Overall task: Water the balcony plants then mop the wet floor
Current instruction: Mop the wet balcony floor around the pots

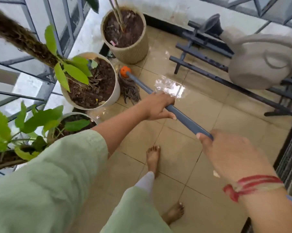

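Observation:
Both my hands grip a grey-blue mop handle (183, 117) that slants down to the far left. My left hand (158, 106) holds it midway, my right hand (229, 152) holds its near end. The orange mop collar (124, 71) and dark string head (130, 89) rest on the tiles between two pots. A shiny puddle (170, 86) lies on the beige tiled floor (217, 106) just right of the handle. Three potted plants line the left railing: a ribbed beige pot (131, 51), a white pot (115, 96) with green leaves, and a nearer pot (78, 121).
A grey watering can (262, 68) sits on a dark metal rack (226, 79) at the right. A dark door track (289, 157) runs along the right edge. My bare feet (153, 158) stand on the tiles. Metal railing bars (24, 68) close the left side.

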`<control>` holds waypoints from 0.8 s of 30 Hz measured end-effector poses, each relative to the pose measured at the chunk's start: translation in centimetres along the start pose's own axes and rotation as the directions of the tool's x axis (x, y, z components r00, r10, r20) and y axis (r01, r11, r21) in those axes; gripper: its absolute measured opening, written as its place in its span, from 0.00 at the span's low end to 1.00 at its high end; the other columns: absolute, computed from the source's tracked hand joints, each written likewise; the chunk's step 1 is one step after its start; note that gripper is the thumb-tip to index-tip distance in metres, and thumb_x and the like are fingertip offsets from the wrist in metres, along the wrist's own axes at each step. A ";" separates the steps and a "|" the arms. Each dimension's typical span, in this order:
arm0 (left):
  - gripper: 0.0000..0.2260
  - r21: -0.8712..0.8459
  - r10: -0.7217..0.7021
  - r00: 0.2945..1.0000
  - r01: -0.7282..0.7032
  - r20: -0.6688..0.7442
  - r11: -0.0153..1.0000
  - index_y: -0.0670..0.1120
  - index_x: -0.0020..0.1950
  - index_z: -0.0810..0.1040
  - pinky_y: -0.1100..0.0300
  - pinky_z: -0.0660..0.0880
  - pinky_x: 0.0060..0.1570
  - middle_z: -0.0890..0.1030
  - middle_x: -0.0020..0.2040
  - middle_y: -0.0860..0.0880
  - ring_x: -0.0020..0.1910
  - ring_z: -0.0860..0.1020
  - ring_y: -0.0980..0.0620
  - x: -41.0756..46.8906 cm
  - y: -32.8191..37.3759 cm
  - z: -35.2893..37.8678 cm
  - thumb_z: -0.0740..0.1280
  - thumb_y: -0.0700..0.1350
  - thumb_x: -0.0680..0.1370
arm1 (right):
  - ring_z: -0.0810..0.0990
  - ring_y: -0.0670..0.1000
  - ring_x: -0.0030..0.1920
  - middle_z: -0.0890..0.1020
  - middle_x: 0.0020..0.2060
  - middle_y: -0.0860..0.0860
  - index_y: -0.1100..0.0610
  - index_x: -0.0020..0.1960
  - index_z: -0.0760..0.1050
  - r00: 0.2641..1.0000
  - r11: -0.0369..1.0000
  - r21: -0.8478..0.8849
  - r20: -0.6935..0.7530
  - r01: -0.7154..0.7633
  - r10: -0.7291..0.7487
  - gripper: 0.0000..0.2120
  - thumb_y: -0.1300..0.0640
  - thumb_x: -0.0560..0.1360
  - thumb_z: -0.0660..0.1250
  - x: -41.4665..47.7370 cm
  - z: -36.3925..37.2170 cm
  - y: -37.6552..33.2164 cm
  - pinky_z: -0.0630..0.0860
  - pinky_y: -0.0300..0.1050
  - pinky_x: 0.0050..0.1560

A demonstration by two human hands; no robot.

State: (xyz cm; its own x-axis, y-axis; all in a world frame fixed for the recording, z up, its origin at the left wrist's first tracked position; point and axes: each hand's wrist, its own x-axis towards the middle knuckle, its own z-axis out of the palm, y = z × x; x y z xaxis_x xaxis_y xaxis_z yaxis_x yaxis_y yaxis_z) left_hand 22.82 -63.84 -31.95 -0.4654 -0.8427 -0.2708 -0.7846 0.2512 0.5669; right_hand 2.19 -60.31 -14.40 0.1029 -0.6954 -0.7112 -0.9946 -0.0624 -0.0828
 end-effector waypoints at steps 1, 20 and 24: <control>0.47 -0.004 0.000 1.000 0.000 -0.023 1.000 0.43 0.48 0.74 0.47 0.71 0.49 0.72 0.42 0.50 0.41 0.67 0.51 0.1 -0.1 -0.3 0.38 0.81 0.62 | 0.68 0.47 0.33 0.72 0.34 0.48 0.50 0.38 0.64 1.000 1.000 -0.002 0.028 0.007 -0.007 0.19 0.41 0.79 0.47 -0.2 -1.0 -0.3 0.64 0.44 0.33; 0.30 0.113 0.094 0.982 -0.113 0.161 0.987 0.48 0.29 0.63 0.60 0.59 0.28 0.64 0.25 0.53 0.25 0.65 0.53 4.2 9.0 -5.1 0.49 0.77 0.61 | 0.74 0.50 0.25 0.73 0.19 0.46 0.54 0.33 0.71 0.996 0.980 0.192 0.070 0.042 -0.057 0.38 0.23 0.64 0.39 -4.7 -5.9 9.6 0.72 0.46 0.33; 0.32 0.131 0.080 0.984 -0.101 0.159 0.986 0.48 0.29 0.62 0.57 0.64 0.30 0.64 0.25 0.53 0.27 0.66 0.51 4.6 7.8 -3.9 0.49 0.79 0.60 | 0.73 0.50 0.27 0.71 0.22 0.50 0.56 0.37 0.72 0.988 0.971 0.240 0.147 0.019 -0.055 0.29 0.33 0.71 0.47 -3.5 -4.7 9.5 0.69 0.45 0.34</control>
State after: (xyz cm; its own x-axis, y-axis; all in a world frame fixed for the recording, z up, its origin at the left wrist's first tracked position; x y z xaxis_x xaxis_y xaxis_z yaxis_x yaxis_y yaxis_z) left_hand 16.15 -67.58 -25.70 -0.5859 -0.7334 -0.3448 -0.7802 0.3955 0.4846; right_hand -7.73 -61.82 -9.39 0.1587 -0.5783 -0.8002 -0.9603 0.0979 -0.2612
